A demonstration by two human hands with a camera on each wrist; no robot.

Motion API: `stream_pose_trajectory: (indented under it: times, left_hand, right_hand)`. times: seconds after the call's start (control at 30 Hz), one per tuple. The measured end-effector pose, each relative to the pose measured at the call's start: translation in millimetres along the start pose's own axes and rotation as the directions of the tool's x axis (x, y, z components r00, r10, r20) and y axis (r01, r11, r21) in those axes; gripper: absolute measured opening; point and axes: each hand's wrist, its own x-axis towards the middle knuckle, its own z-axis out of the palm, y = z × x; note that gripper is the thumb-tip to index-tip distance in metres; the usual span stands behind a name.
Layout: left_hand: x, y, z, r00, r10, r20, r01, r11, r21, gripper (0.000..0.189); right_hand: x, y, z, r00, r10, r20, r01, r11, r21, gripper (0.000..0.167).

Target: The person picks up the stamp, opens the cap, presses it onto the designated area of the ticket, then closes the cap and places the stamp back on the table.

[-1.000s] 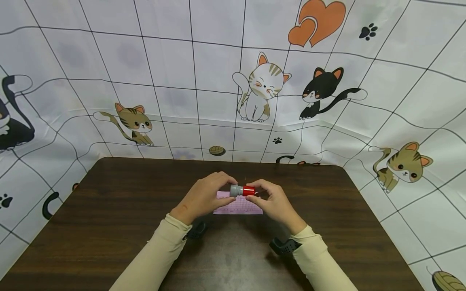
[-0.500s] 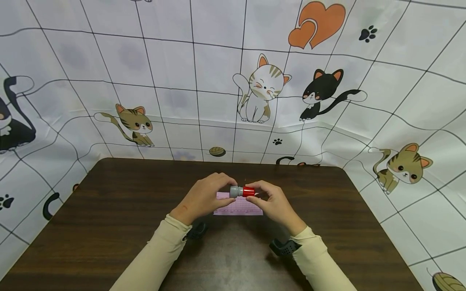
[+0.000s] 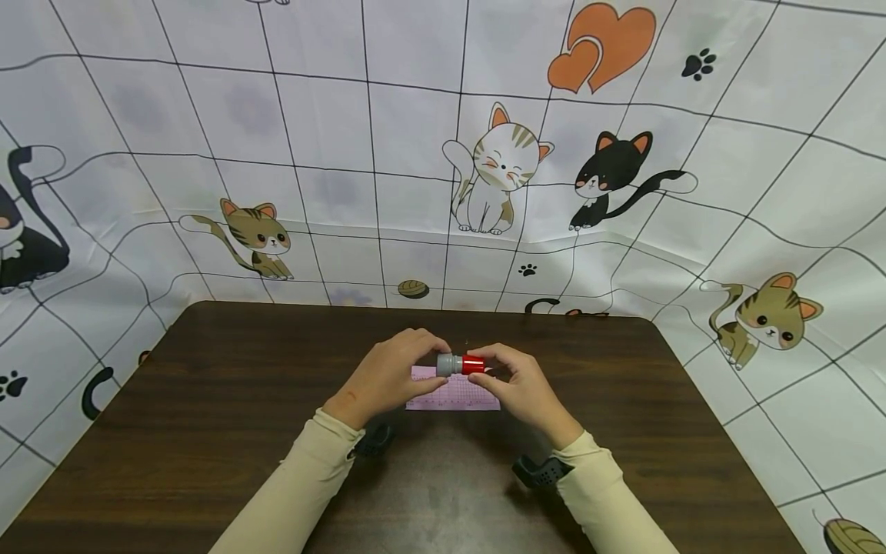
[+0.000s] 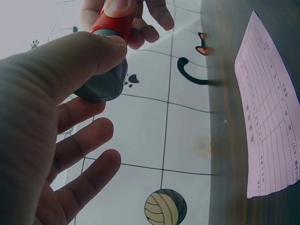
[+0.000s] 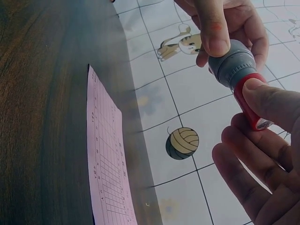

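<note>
A small grey-and-red cylinder that looks like a hand stamp (image 3: 460, 365) is held level between both hands, over the table. My left hand (image 3: 388, 378) pinches its wider, ribbed grey end (image 5: 231, 61) between thumb and fingertips. My right hand (image 3: 526, 388) pinches the red part (image 4: 114, 24) with thumb and fingers. In the right wrist view the red end finishes in a shiny tip. Below the stamp a pink printed form (image 3: 453, 396) with a ruled grid lies flat; the hands and stamp cover part of it.
The dark brown wooden table (image 3: 208, 431) spreads around the form. Behind and beside it hangs a white sheet (image 3: 325, 115) with grid lines and cartoon cats. A dark band with a device (image 3: 541, 469) sits on the right wrist, and another on the left.
</note>
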Motion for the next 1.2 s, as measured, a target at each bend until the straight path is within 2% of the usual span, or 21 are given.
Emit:
stream_pose_trajectory:
  times: [0.27,0.87,1.2]
  left_hand:
    - [-0.2,1.7,-0.3,1.000,-0.023,0.012,0.023,1.000,-0.005,0.041]
    - [0.1,0.0,0.0,1.000,-0.023,-0.005,0.023,1.000,-0.010,0.040]
    - [-0.6,-2.0,-1.2,0.999,-0.049,-0.019,0.048,0.999,-0.023,0.040]
  right_hand:
    - [-0.5,-0.2,-0.7,1.000,-0.006,-0.004,0.006,1.000,-0.008,0.029]
    - [0.0,-0.6,-3.2,1.000,-0.001,-0.021,0.002,1.000,0.009,0.032]
    - [0.4,1.1,-5.2,0.999,-0.023,-0.044,0.023,1.000,-0.002,0.032]
